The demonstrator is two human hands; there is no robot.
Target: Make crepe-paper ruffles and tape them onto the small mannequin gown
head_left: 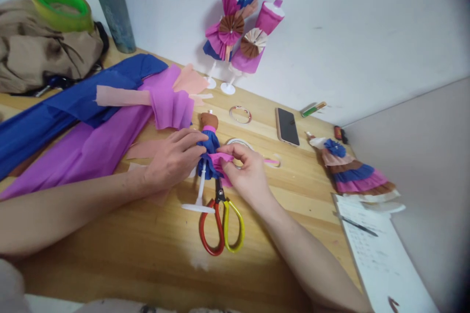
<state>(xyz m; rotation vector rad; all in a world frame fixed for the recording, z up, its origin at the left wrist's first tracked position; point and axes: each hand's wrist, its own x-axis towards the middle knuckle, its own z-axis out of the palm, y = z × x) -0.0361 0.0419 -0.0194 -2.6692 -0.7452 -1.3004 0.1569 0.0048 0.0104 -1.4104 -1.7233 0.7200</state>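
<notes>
A small figure on a white stand (pixel 201 186) wears a brown top (pixel 209 121) and a blue crepe paper skirt (pixel 210 143). My left hand (pixel 178 156) is closed on the left side of the blue skirt, its fingertips bent over the paper. A ruffled pink paper strip (pixel 221 158) lies against the skirt's right side, pinched between the thumb and fingers of my right hand (pixel 244 166). Just below the skirt are scissors (pixel 220 195) with one red and one yellow handle, their blades partly hidden under the paper.
Blue (pixel 84 93) and purple paper (pixel 91 146) spread across the left. Two dressed stands (pixel 231 34) are near the wall. A phone (pixel 287 126), tape ring (pixel 240 114), another paper dress (pixel 356 171) and a written sheet (pixel 382 254) lie to the right. A bottle (pixel 113 10) stands back left.
</notes>
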